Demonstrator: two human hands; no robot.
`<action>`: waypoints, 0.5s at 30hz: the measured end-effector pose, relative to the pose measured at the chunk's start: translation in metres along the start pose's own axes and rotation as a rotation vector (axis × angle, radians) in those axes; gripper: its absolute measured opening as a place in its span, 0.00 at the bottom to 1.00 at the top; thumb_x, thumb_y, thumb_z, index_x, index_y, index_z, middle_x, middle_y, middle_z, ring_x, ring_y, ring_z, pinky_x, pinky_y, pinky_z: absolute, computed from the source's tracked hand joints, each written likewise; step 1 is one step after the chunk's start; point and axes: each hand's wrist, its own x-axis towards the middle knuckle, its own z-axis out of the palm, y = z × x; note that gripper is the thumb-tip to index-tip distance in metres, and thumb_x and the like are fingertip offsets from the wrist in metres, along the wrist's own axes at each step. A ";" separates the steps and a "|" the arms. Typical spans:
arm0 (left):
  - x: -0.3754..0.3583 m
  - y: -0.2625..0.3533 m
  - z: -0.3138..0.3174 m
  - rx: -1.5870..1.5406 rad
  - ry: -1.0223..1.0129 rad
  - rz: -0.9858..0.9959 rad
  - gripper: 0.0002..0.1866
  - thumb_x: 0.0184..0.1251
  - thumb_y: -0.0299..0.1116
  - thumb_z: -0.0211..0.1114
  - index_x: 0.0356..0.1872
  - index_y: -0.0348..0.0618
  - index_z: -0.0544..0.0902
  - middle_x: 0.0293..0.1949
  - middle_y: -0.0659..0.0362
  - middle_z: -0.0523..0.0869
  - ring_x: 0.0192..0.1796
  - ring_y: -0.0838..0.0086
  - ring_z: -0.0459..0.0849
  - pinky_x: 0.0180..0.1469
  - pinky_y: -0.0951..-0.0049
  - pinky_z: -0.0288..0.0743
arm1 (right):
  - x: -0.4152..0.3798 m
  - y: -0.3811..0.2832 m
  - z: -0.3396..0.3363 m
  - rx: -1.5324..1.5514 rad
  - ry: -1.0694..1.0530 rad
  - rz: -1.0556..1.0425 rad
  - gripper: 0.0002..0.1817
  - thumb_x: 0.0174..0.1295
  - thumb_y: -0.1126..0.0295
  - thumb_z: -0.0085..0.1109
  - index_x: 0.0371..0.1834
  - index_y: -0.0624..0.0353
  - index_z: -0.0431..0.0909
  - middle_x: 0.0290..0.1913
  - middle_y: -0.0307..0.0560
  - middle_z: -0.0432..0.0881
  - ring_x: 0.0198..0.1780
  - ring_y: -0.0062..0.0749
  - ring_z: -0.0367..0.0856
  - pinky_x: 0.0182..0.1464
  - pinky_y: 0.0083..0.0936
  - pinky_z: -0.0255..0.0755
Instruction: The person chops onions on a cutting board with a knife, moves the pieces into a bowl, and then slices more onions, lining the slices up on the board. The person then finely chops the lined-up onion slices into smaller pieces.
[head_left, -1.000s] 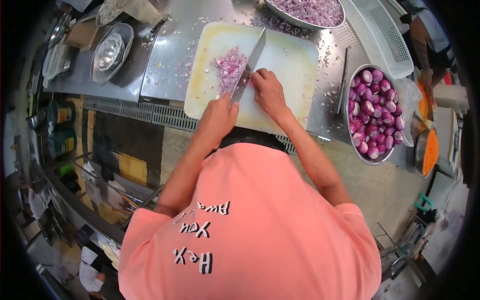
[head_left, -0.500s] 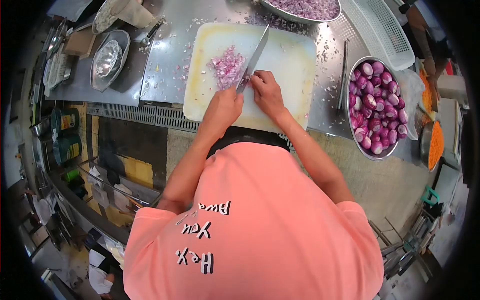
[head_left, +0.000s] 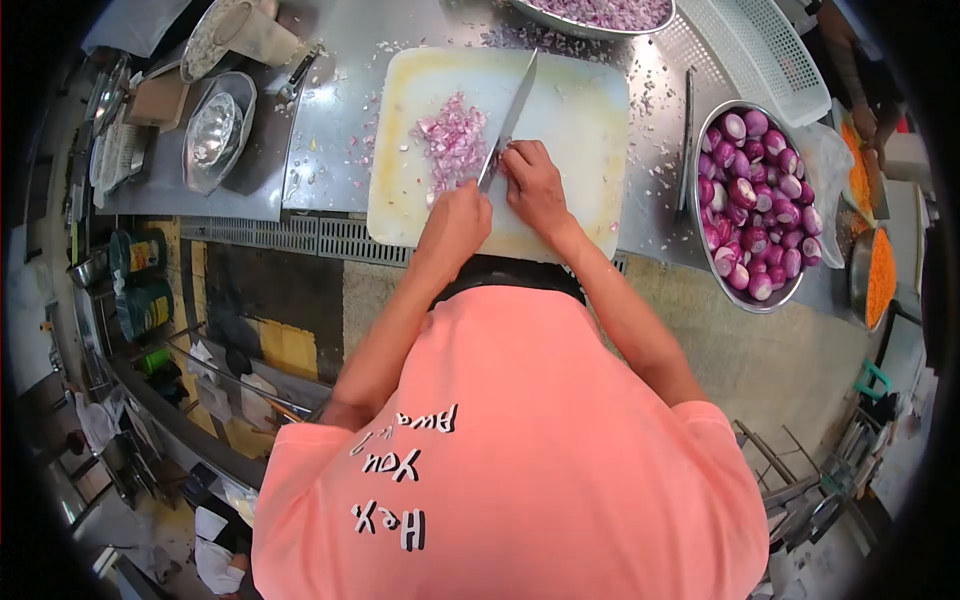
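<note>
My left hand (head_left: 455, 228) is wrapped around the handle of a long kitchen knife (head_left: 517, 105), whose blade points away from me, up and to the right. My right hand (head_left: 536, 188) is curled, fingertips down, close against the right side of the blade. A piece of red onion (head_left: 499, 158) under those fingertips is mostly hidden. Left of the knife, a loose pile of chopped red onion (head_left: 454, 137) lies on the white cutting board (head_left: 575, 120). A few bits sit near my left knuckles.
Whole peeled red onions fill a metal bowl (head_left: 698, 215) at the right. Another bowl (head_left: 595, 33) at the back holds chopped onion. A white perforated basket (head_left: 775, 70), a dark rod (head_left: 686, 150) and a clear dish (head_left: 240, 150) stand around the board. At far right, a person's arm (head_left: 850, 75) shows.
The left hand and knife handle have shifted slightly down, and the blade slants a little more steeply. More chopped bits show beside the left hand. The right hand has hardly moved.
</note>
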 end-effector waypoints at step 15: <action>-0.004 -0.009 -0.009 0.075 0.017 -0.025 0.14 0.70 0.32 0.57 0.34 0.26 0.77 0.25 0.33 0.80 0.33 0.39 0.83 0.35 0.48 0.75 | -0.006 0.002 0.003 0.139 0.131 0.142 0.10 0.51 0.82 0.62 0.37 0.62 0.80 0.41 0.52 0.81 0.44 0.48 0.80 0.45 0.38 0.76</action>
